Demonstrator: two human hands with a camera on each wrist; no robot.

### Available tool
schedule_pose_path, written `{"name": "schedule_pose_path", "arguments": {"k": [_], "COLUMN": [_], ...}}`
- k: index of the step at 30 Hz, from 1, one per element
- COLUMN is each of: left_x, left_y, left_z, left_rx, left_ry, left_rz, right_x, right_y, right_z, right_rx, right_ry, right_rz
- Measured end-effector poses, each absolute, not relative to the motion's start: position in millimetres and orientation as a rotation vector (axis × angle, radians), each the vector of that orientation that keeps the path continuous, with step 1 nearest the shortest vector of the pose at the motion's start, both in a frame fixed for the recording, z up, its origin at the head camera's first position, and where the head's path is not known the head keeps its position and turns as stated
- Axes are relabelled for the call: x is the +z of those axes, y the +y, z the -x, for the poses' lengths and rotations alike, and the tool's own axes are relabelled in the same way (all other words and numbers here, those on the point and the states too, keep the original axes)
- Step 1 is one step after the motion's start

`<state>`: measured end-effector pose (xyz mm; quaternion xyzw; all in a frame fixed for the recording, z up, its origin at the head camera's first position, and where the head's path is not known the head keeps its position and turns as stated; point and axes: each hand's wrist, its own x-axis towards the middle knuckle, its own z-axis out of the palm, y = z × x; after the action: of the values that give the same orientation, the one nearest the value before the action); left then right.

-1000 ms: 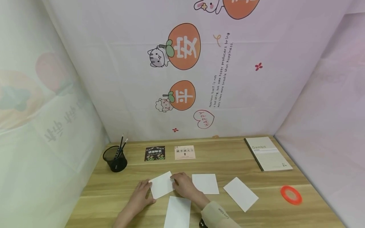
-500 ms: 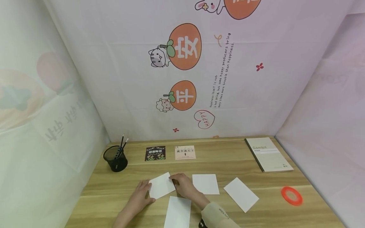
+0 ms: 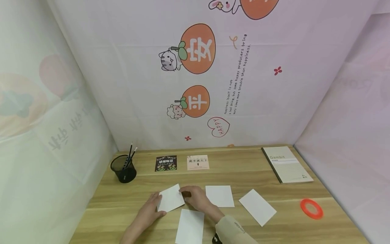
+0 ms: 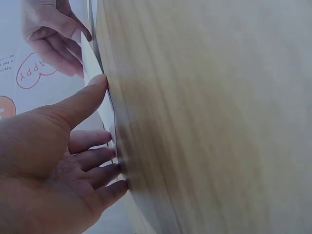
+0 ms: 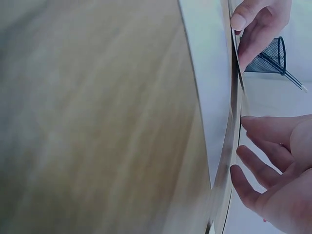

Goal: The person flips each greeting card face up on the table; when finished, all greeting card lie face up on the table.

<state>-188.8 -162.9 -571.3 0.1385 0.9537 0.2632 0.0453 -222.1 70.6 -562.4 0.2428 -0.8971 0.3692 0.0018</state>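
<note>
A plain white card point(image 3: 170, 200) is between my two hands near the front of the table. My left hand point(image 3: 147, 210) holds it by the left side, thumb at the near corner and fingers along the edge. With thumb and fingertips, my right hand point(image 3: 196, 199) pinches the opposite edge. In the left wrist view the far end of the white card point(image 4: 91, 61) rises off the wood, between the two hands. My right hand point(image 5: 285, 168) shows its lower fingers loosely bent in the right wrist view. Another white card point(image 3: 190, 226) lies just in front.
Two more white cards point(image 3: 219, 196) point(image 3: 257, 207) lie to the right. Farther right are a red tape ring point(image 3: 311, 208) and a notebook point(image 3: 290, 169). A black mesh pen holder point(image 3: 126, 174) and two printed cards point(image 3: 166, 163) point(image 3: 198, 162) stand behind. A black object point(image 3: 216, 239) is partly hidden by the right sleeve.
The right hand has drawn slightly left and the held white card's right edge has come with it, so the card looks narrower. The left hand stays nearly in place.
</note>
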Motion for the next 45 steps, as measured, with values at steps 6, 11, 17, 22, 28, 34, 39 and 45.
{"name": "schedule_pose_path", "arguments": {"k": [6, 11, 17, 22, 28, 34, 39, 45], "left_x": [-572, -571, -572, -573, -569, -562, -560, -556], "left_y": [-163, -164, -170, -174, -174, -172, -171, -168], "left_z": [188, 188, 188, 188, 187, 189, 192, 191], "left_rx": [0.814, 0.855, 0.961, 1.009, 1.121, 1.275, 1.412, 1.526], "left_ry": [2.906, 2.876, 2.824, 2.785, 2.797, 2.834, 2.834, 2.821], "left_rz": [-0.439, -0.424, -0.422, -0.421, -0.366, -0.299, -0.19, -0.123], "right_x": [-563, -564, -565, -563, -559, -559, -559, -558], "right_y": [70, 70, 70, 71, 74, 77, 78, 79], "right_z": [222, 222, 223, 223, 223, 226, 228, 227], "right_rx": [1.138, 1.097, 1.046, 1.022, 0.985, 1.066, 1.166, 1.278], "right_ry": [-2.759, -2.712, -2.681, -2.645, -2.513, -2.412, -2.461, -2.463], "right_rz": [-0.793, -0.829, -0.843, -0.854, -0.89, -0.862, -0.762, -0.673]}}
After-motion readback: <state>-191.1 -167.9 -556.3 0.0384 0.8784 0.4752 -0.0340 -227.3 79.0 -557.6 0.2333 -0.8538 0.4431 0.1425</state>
